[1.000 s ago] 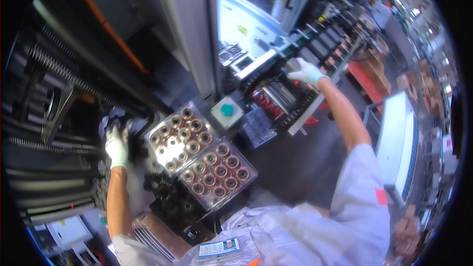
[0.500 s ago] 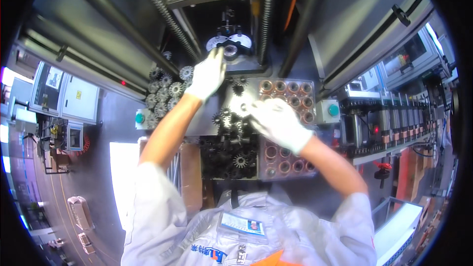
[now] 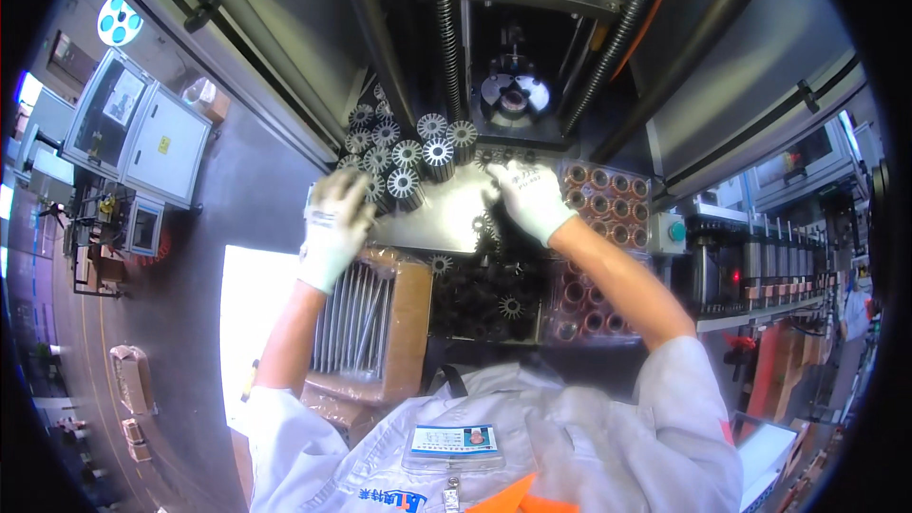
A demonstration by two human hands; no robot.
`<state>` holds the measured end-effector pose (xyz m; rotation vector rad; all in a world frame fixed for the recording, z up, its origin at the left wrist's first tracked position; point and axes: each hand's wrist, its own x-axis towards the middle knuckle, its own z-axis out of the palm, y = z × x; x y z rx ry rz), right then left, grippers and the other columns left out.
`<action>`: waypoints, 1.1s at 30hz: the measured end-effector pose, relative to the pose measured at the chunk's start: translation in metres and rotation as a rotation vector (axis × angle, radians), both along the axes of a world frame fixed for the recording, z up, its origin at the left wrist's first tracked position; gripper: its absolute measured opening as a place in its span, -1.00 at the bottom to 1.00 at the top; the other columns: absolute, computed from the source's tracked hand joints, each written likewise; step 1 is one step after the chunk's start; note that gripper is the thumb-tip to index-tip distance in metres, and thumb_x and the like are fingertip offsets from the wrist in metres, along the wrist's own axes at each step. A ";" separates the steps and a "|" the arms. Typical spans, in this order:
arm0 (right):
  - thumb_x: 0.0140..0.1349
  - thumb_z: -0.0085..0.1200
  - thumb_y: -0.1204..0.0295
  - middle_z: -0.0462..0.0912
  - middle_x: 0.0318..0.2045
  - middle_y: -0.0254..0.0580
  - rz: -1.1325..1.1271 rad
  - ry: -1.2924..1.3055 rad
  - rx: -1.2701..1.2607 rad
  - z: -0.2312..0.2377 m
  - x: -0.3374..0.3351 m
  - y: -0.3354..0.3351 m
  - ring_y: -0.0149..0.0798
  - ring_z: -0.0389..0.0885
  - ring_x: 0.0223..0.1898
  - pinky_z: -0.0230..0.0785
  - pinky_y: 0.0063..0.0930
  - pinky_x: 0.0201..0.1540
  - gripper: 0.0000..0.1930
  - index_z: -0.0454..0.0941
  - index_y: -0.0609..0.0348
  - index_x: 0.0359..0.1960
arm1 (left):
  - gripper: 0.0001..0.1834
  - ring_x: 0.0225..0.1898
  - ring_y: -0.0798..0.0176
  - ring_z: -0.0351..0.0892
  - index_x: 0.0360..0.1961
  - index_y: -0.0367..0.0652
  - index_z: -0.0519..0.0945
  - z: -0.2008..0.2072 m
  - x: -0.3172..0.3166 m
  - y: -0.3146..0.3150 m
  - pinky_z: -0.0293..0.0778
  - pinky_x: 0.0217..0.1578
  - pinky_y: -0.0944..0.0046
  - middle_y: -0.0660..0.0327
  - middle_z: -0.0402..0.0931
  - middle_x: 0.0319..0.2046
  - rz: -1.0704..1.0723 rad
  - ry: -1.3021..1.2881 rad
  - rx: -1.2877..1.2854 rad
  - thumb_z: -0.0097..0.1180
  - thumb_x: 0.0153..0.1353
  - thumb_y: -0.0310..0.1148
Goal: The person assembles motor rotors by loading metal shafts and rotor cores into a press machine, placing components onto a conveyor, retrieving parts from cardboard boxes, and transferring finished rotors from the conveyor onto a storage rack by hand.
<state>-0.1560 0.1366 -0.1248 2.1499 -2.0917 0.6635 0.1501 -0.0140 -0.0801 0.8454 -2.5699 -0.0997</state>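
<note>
My left hand (image 3: 334, 223), in a white glove, is beside the left end of a group of upright toothed metal cores (image 3: 403, 182). Its fingers are somewhat blurred but look spread, with nothing seen in them. My gloved right hand (image 3: 532, 195) reaches over the right part of the metal plate (image 3: 437, 217). The fingers are bent together at a row of small dark toothed pieces (image 3: 486, 228); whether one is between them is hidden. Behind the plate stands a press fixture (image 3: 515, 100) with a round seat between two pale discs.
Clear trays of copper-coloured ring parts (image 3: 598, 204) lie at the right, beside a green button (image 3: 676, 231). Dark toothed pieces (image 3: 511, 306) fill a container in front. A cardboard box of metal rods (image 3: 408, 323) stands front left. Press columns (image 3: 380, 47) rise behind.
The view has swung to the left. My left hand has come away from the press fixture, back and left to the cores' outer side. My right hand remains around the small toothed pieces.
</note>
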 end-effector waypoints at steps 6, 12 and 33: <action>0.23 0.09 0.43 0.69 -0.21 -0.01 -0.056 -0.595 0.164 0.044 0.007 0.068 0.04 0.66 -0.16 0.51 -0.23 -0.08 -0.75 0.65 0.18 -0.09 | -0.48 0.30 -0.07 0.32 0.00 -0.05 0.61 -0.040 -0.031 -0.003 0.22 0.34 -0.15 0.08 0.46 0.15 -0.096 -0.165 -0.122 0.42 -0.07 -0.31; 0.29 0.10 0.56 0.74 -0.10 -0.16 -0.105 -1.106 0.255 0.048 -0.002 0.122 -0.45 0.63 -0.07 0.48 -0.47 0.04 -0.70 0.63 0.30 0.05 | -0.46 0.33 -0.07 0.29 -0.13 -0.16 0.57 -0.034 -0.048 -0.010 0.16 0.39 -0.15 0.08 0.44 0.18 -0.219 -0.148 -0.140 0.49 -0.22 -0.41; 0.14 0.08 0.55 0.78 -0.15 -0.09 -0.489 -0.915 -0.307 0.071 -0.121 -0.122 -0.23 0.76 -0.12 0.54 -0.43 -0.01 -0.68 0.75 0.16 -0.08 | -0.63 0.12 0.04 0.55 -0.30 -0.28 0.47 0.039 -0.043 0.054 0.53 0.05 0.17 -0.06 0.49 0.16 -0.084 0.419 0.482 0.45 -0.05 -0.56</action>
